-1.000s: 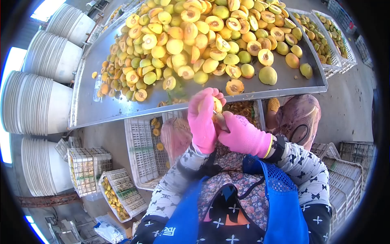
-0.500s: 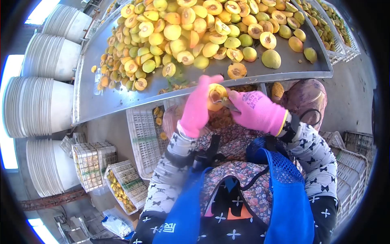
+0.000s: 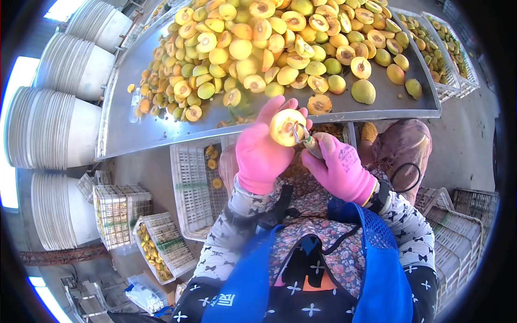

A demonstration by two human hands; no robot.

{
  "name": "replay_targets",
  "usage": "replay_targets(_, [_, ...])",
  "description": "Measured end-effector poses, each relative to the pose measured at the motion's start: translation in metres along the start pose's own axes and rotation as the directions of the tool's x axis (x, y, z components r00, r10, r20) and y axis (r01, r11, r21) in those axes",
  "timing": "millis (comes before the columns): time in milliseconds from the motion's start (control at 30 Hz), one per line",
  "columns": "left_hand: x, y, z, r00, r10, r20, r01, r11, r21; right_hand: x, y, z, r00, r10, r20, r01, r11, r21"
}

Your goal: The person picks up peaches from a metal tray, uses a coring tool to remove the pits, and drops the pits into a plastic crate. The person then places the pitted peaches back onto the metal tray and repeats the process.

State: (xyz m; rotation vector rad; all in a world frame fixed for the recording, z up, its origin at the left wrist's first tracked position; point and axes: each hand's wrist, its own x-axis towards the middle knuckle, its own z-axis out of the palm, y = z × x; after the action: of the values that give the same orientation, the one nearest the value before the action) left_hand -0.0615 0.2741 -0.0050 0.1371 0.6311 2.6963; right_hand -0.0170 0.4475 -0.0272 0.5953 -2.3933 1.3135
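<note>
My left hand (image 3: 262, 155), in a pink glove, holds a halved yellow peach (image 3: 281, 127) with its cut face turned up. In my right hand (image 3: 342, 166), also pink-gloved, is a pitting tool (image 3: 313, 147) with a short handle and a curved metal loop. The loop touches the cut face of the peach half, around its centre. Just beyond my hands, a heap of peach halves (image 3: 237, 54) covers much of the metal table (image 3: 377, 110). One cut half (image 3: 320, 104) lies near the table's front edge.
A white crate (image 3: 195, 188) with a few peach pieces stands below the table on the left. More crates hold fruit at lower left (image 3: 161, 245) and upper right (image 3: 444, 40). Stacked white tubs (image 3: 54, 129) line the left side. A plastic bottle (image 3: 134, 105) lies on the table.
My left hand has turned so the peach's cut face shows more fully. My right hand has shifted slightly down, and the tool's loop is now visible against the fruit.
</note>
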Motion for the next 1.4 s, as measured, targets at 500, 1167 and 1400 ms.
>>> replay_targets(500, [-0.006, -0.012, 0.013, 0.965, 0.035, -0.26, 0.015, 0.982, 0.189, 0.003, -0.005, -0.005, 0.987, 0.061, 0.149, -0.019, 0.963, -0.269])
replay_targets(1167, [-0.011, -0.018, 0.0, 0.921, 0.197, -0.337, -0.007, 0.872, 0.49, -0.014, -0.003, 0.031, 0.955, 0.133, 0.266, -0.193, 0.958, 0.212])
replay_targets(1400, [-0.009, -0.026, -0.005, 0.863, 0.235, -0.447, 0.047, 0.844, 0.535, -0.016, 0.001, 0.035, 0.909, 0.218, 0.354, -0.299, 0.935, 0.192])
